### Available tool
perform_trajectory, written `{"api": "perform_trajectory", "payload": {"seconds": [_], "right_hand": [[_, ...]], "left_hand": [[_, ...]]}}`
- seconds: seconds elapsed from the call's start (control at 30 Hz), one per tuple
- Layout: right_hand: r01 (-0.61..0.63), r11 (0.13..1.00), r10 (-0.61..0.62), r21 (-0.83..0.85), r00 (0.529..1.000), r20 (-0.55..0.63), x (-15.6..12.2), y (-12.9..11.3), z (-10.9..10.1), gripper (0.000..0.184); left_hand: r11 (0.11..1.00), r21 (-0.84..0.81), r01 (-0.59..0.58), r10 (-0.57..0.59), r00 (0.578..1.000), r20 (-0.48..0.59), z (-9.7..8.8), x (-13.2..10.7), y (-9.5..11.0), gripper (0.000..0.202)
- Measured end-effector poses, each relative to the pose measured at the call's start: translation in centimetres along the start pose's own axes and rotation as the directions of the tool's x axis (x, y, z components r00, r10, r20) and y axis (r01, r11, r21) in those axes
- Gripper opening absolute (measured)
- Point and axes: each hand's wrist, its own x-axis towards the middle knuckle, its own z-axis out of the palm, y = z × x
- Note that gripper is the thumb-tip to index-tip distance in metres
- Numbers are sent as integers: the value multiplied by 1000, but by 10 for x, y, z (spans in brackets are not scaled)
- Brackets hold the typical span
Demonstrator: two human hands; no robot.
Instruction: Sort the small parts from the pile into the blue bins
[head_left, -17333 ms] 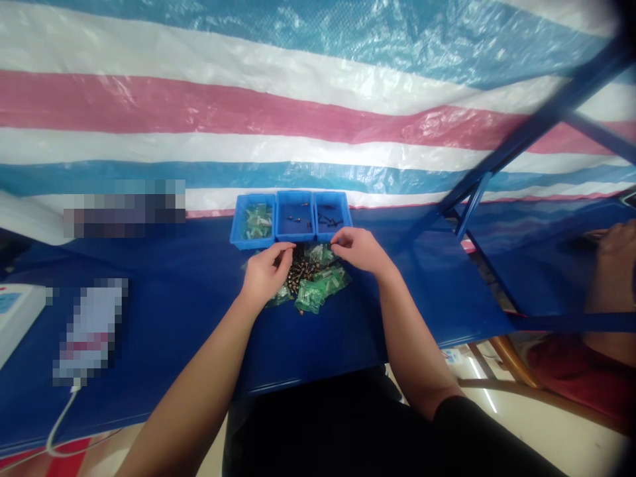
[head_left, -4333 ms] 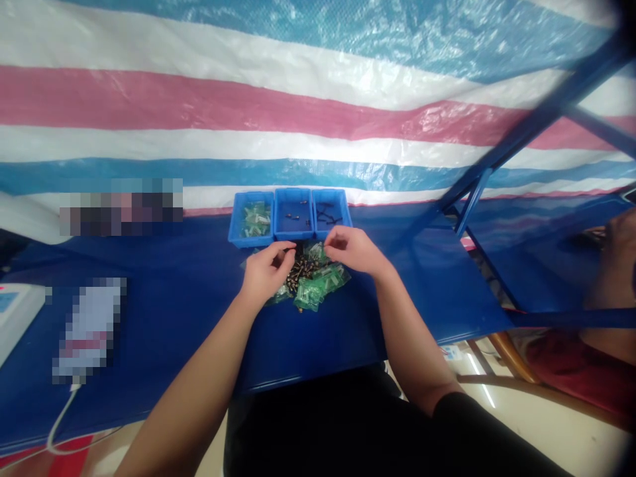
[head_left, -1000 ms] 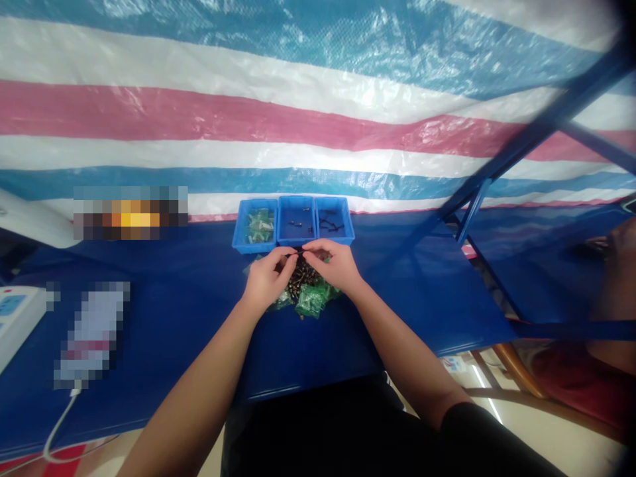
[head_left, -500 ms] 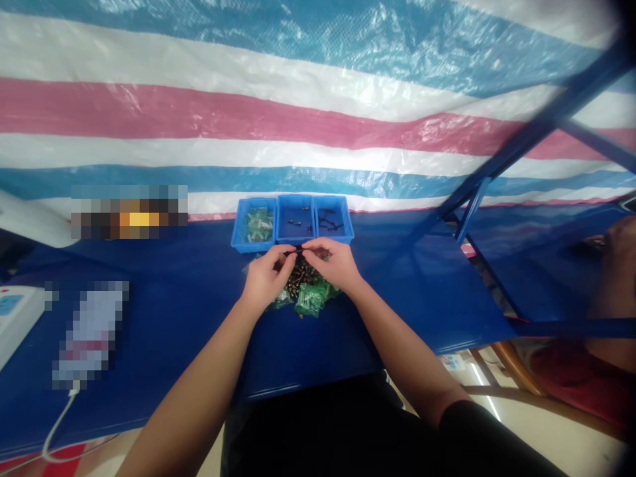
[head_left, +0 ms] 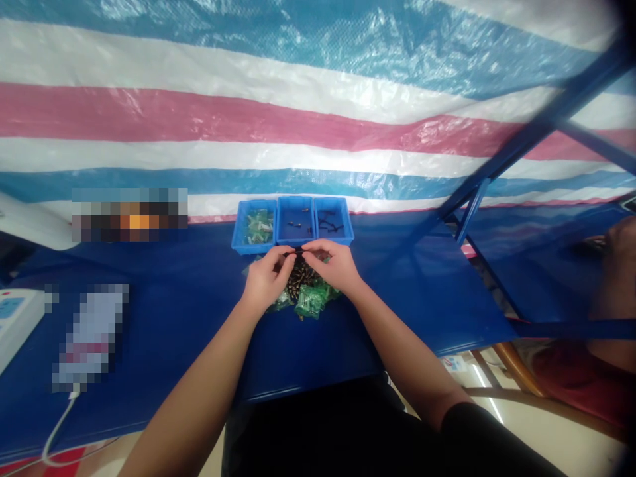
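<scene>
My left hand and my right hand meet over the table, fingertips almost together. Between them they pinch a small, thin dark piece, too small to make out in kind. Just below lies a heap of small brass-and-black metal parts, partly covered by my hands. Crinkled green clear plastic bags lie against the near side of the heap. Behind my hands stand a left blue bin with green-tinted packets, a middle blue bin with a few small parts, and a right blue bin with several thin dark pieces.
The bins and heap stand on a blue table. To the left lie a blurred-out phone-like object with a white cable, and a white device. Blue frame bars rise at right. Another person's arm shows at the far right.
The camera view has shifted very slightly. Both hands hold the same pinch over the heap.
</scene>
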Motion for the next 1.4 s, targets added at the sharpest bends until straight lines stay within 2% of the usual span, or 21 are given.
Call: {"api": "perform_trajectory", "payload": {"seconds": [0.27,0.73,0.87,1.03,1.4], "right_hand": [[12,999,-12,30,1000,12,0,3,1,22],[10,1000,-11,23,1000,4,-1,1,2,21],[4,1000,-3,13,1000,-10,0,1,2,20],[5,1000,-5,8,1000,4,0,1,1,21],[2,1000,-2,20,1000,20,0,0,1,21]], "left_hand": [[999,22,-40,41,999,-29,0,1,-2,22],[1000,12,11,-11,1000,8,-3,1,2,26],[1000,-5,1,-1,1000,1,-2,1,1,30],[1000,-1,-31,31,1000,1,0,1,-1,25],[1000,19,-2,2,1000,18,-1,1,0,29]]}}
